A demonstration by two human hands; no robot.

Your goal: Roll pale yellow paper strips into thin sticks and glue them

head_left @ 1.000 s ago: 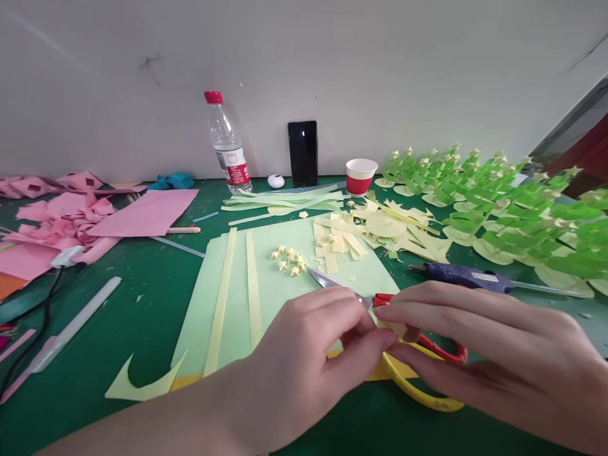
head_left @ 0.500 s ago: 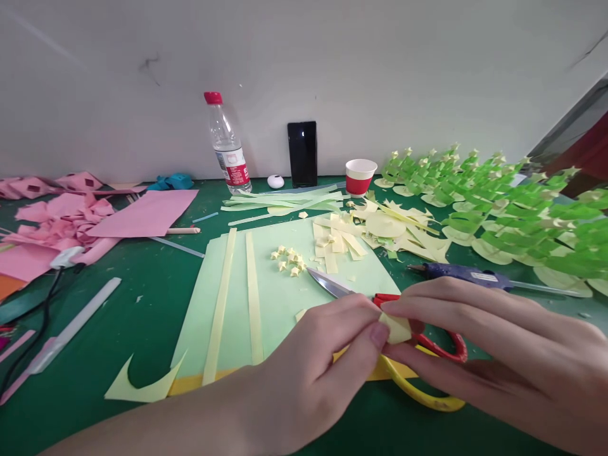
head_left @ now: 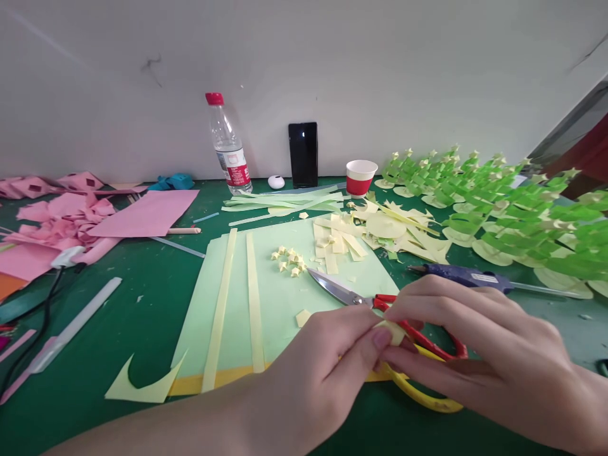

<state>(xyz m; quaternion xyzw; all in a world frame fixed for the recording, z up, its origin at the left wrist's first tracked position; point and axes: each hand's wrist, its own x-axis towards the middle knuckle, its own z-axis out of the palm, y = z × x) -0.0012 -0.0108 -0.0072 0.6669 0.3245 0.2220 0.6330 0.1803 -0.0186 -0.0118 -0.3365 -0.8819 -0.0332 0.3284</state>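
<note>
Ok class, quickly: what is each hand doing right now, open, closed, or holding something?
Left hand: closed, pinching the small yellow paper piece.
Right hand: closed on the same paper piece.

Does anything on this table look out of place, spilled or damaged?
Nothing looks damaged or spilled. The only odd thing: the scissors lie on the green sheet with their handles under the left hand and right hand, which pinch a small yellow paper piece just above them.
</note>
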